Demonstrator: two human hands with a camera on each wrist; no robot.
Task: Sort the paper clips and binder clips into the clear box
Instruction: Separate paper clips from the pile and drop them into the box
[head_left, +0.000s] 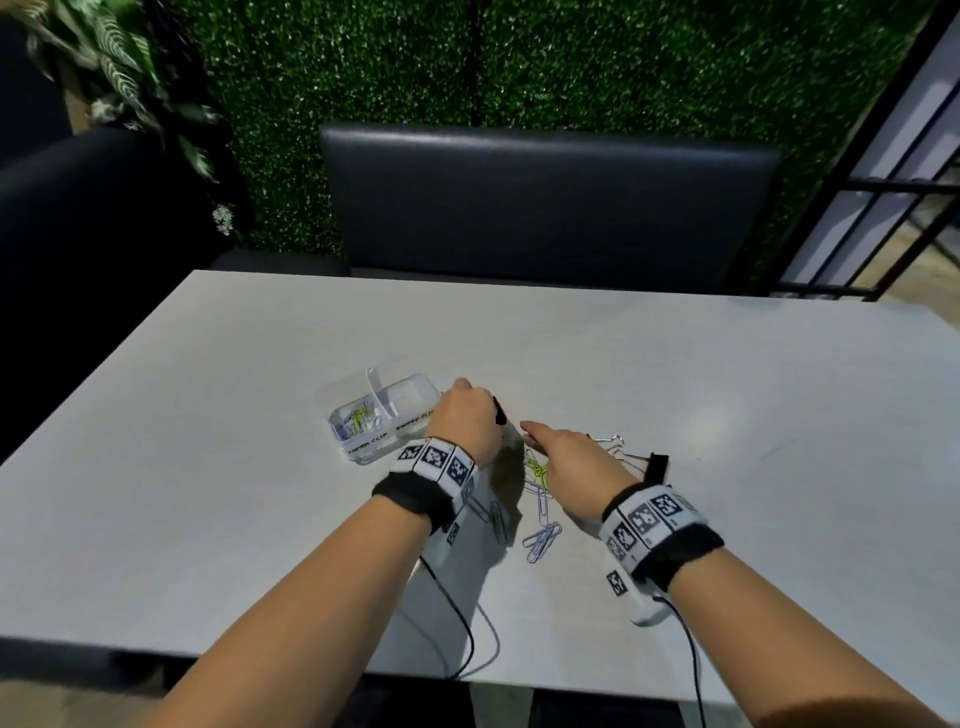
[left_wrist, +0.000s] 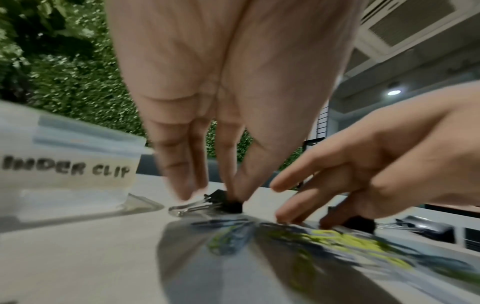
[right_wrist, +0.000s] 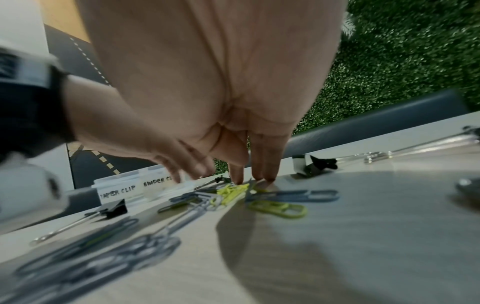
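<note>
Early days: clear box (head_left: 385, 415) holds few paper clips, binder side looks empty. Left hand (head_left: 464, 422) pinches binder clip (left_wrist: 228, 202); right hand (head_left: 569, 464) flat, fingers straight on paper clip pile (right_wrist: 231, 194) just beneath.

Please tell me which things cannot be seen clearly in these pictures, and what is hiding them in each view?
- Head view: what the left hand pinches is mostly covered by the hand itself.
- Head view: the right hand covers part of the paper clip pile.
- Left wrist view: the paper clips on the table are smeared by blur.
- Head view: the clear box labels are too small to read.
- Left wrist view: the label's first letter is cut by the frame edge.
</note>
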